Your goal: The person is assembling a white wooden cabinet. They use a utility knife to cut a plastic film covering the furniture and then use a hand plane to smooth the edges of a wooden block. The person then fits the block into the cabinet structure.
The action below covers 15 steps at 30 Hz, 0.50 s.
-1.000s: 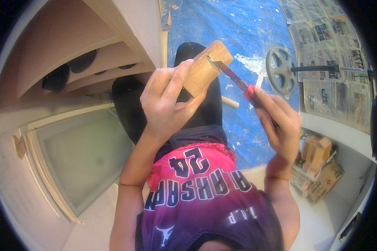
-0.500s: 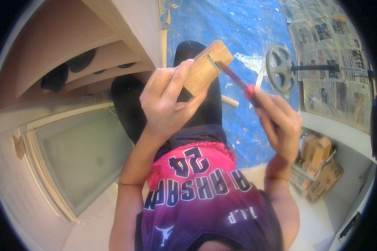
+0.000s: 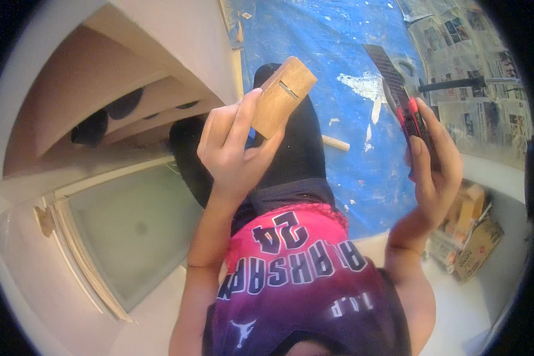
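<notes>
My left hand (image 3: 228,142) is closed around a small wooden hand plane (image 3: 276,110), holding it tilted above my lap. The plane's sole is turned up, with a narrow slot and a thin strip of metal showing near its far end. Off to the right, my right hand (image 3: 436,157) grips a snap-off utility knife (image 3: 410,113) with a black and red handle. Its long, dark blade is extended and points up and away. The knife and the plane are well apart. My fingers cover part of the knife handle and the plane's near end.
A blue tarp (image 3: 344,178) with white smears and scraps covers the floor. A short wooden dowel (image 3: 336,143) lies on it. A barbell rod (image 3: 454,85) stretches in front of newspaper sheets (image 3: 483,121). Cardboard boxes (image 3: 479,246) stand lower right; a shelf unit (image 3: 160,35) rises at left.
My right hand has drawn the knife away from the plane's slot, to the right, and turned its blade upward. My left hand still holds the plane, now turned slightly.
</notes>
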{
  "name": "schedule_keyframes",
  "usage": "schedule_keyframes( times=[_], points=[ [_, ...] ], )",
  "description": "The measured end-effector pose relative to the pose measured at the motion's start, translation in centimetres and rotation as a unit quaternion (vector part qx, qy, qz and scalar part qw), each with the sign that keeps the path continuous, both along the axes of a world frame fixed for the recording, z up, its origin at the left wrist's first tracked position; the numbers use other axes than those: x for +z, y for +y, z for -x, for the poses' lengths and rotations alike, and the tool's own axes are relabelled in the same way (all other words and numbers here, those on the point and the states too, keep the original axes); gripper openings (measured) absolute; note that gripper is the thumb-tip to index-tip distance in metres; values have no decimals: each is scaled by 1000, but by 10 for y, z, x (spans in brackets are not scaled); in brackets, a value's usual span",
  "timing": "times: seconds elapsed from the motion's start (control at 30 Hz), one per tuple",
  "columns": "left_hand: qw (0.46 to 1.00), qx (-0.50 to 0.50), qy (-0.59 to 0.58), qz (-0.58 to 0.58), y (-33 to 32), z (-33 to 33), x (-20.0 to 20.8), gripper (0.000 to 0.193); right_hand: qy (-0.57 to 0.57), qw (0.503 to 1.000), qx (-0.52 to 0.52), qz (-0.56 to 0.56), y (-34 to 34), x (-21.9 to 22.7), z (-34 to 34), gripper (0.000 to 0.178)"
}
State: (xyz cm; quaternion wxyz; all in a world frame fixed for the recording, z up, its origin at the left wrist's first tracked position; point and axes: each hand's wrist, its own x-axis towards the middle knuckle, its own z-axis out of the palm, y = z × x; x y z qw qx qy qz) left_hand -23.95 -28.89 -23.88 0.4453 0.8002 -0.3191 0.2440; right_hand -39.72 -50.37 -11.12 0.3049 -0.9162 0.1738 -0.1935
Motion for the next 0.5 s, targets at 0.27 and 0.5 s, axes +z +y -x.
schedule_keyframes(
  times=[0.27,0.5],
  points=[
    [998,-28,-46,30,-5,-7,15,62,-3,992,113,64,4,-9,-3,49],
    [998,-37,-48,20,-11,-3,16,64,10,989,138,47,-1,-14,-3,49]
  ],
)
